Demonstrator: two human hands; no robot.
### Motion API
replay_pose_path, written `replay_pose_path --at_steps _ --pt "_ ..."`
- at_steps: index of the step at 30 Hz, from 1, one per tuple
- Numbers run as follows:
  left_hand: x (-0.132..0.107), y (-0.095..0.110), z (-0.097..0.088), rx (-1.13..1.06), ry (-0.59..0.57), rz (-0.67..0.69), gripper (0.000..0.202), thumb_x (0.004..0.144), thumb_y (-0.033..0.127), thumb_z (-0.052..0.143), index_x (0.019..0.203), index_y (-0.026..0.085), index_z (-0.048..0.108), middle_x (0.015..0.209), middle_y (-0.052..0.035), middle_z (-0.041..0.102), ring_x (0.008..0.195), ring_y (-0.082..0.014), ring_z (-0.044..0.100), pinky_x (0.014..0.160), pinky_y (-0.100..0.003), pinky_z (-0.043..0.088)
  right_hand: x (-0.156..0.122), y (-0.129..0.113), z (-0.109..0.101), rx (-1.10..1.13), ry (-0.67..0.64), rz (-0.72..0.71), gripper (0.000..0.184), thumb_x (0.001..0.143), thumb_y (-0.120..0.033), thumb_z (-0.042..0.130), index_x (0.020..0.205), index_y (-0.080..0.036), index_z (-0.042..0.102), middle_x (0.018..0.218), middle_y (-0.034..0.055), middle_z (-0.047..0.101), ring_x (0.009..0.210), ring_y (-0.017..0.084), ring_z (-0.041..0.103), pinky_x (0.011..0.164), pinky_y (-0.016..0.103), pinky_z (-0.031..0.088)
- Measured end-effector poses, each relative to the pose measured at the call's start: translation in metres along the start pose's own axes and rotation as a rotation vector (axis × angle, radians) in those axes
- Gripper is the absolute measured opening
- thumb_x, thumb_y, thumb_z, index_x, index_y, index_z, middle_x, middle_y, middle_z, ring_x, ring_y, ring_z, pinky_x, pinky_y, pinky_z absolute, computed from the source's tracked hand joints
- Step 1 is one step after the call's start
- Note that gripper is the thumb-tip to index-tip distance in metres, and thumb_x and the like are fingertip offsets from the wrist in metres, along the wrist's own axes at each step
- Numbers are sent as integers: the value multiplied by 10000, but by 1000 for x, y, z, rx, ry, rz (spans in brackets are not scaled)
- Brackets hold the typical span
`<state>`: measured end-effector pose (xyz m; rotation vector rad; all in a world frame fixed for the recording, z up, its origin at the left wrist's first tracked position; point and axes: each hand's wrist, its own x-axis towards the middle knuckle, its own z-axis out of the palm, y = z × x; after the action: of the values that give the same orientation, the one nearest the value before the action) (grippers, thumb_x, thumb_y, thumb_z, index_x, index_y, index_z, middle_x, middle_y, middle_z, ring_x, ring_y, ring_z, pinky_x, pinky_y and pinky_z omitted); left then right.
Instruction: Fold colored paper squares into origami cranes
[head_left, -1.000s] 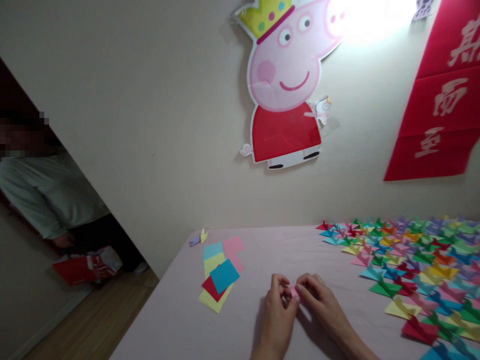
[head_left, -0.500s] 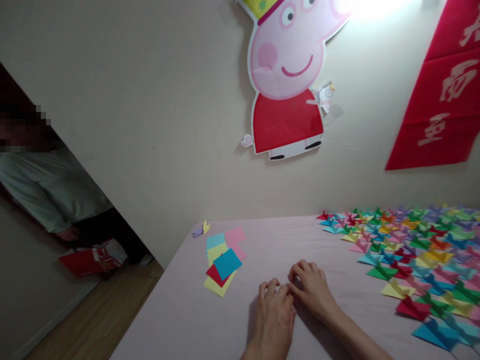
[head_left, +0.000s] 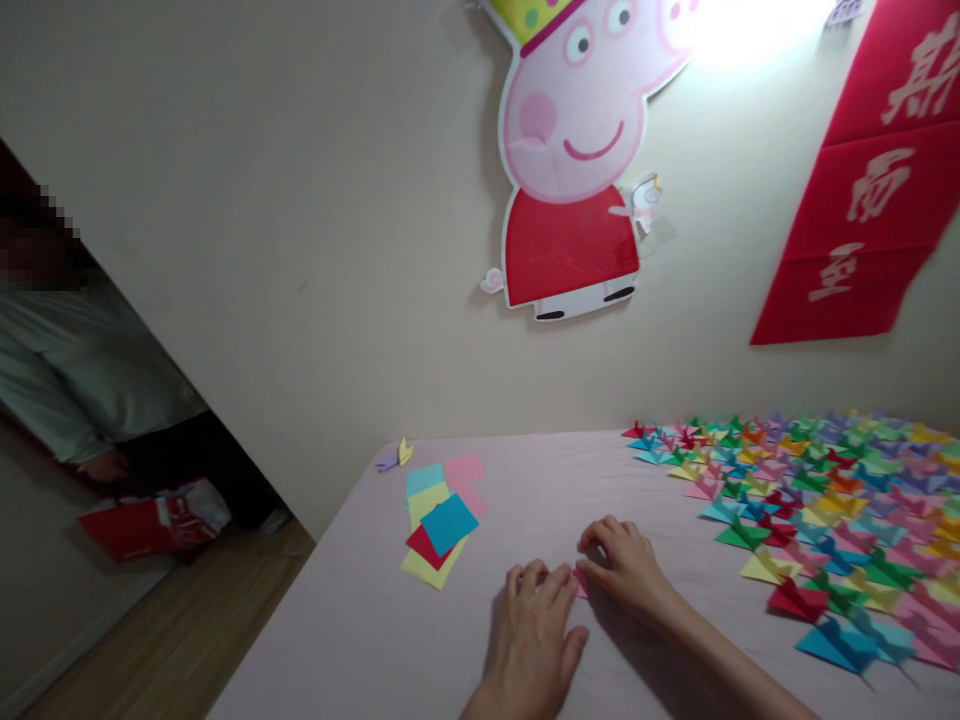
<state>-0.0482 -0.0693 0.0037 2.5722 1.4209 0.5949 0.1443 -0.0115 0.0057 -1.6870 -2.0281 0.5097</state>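
A small piece of pink paper lies on the pink-covered table, mostly hidden between my two hands. My left hand rests palm down at its left side, fingers a little bent and thumb held apart, with the index fingertip close to the paper. On the other side, my right hand has its thumb and bent fingers at the paper's right edge, closed on it. Further left are loose paper squares: a blue square on top, with a red square and a yellow square partly beneath it.
Rows of folded paper cranes fill the table's right side. Two small folded pieces, purple and yellow, sit at the far left corner. A pig cutout and red banner hang on the wall. At left stands a person holding a red bag.
My hands have moved slightly apart, and my left thumb has spread away from the fingers. The pink paper now shows between them. The view has shifted a little to the right.
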Motion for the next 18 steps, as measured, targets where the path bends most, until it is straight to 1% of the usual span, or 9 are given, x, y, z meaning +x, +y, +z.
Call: replay_pose_path --at_steps 4,6,8,10,12,13,15,16,18 --pt "-2 -1 -3 -32 5 -7 463 920 406 625 1359 284 543 1373 -4 580 1191 -256 489 1085 -447 366 -7 -2 4 -31 20 -42 168 737 -249 645 905 -254 634 1042 61 652 999 289 536 848 406 381" --pt "-2 -2 -4 -49 1 -20 453 917 408 625 1348 289 550 1371 -4 579 1197 -253 477 1085 -438 365 -14 0 3 -35 8 -42 256 692 -224 666 943 -259 628 1099 68 642 1031 300 532 853 414 393" --pt "-3 -3 -3 -76 -5 -35 464 913 407 625 1355 292 537 1388 -2 563 1213 -255 459 1086 -433 363 -22 3 0 2 -5 -49 377 651 -179 665 1016 -263 620 1166 76 624 1075 307 524 882 427 406" --pt "-4 -3 -2 -110 -20 -46 501 907 406 629 1380 290 507 1412 -3 540 1226 -260 441 1083 -431 366 -27 4 -5 95 -22 -105 426 676 -152 636 1086 -264 610 1181 76 618 1088 286 528 922 422 417" --pt "-6 -2 -2 -133 -30 -62 527 900 387 632 1395 281 486 1420 -10 529 1227 -262 435 1071 -427 380 -30 4 -11 195 -62 -201 321 771 -163 590 1074 -265 626 1138 71 630 1081 256 541 949 400 426" --pt "-7 -1 -2 -136 -32 -72 537 897 373 634 1402 277 478 1418 -16 530 1225 -261 435 1061 -423 392 -29 4 -13 221 -76 -247 245 820 -178 569 1035 -268 645 1117 67 637 1074 246 547 951 390 430" --pt "-8 1 -2 -133 -33 -86 549 891 344 633 1410 269 470 1411 -30 534 1220 -261 440 1040 -418 412 -26 4 -14 237 -104 -333 156 878 -209 561 959 -271 679 1078 62 653 1036 233 564 926 371 445" --pt "-8 2 -3 -129 -37 -88 550 888 334 633 1410 265 472 1409 -37 536 1216 -263 442 1034 -419 417 -24 4 -14 234 -110 -366 138 897 -228 564 925 -271 693 1058 61 662 1006 229 572 904 365 453" --pt "-8 2 -5 -122 -56 -84 536 884 322 634 1396 262 489 1411 -39 537 1207 -267 447 1029 -422 421 -19 5 -12 228 -119 -412 162 928 -279 562 879 -271 716 1020 62 683 960 225 581 869 362 462"
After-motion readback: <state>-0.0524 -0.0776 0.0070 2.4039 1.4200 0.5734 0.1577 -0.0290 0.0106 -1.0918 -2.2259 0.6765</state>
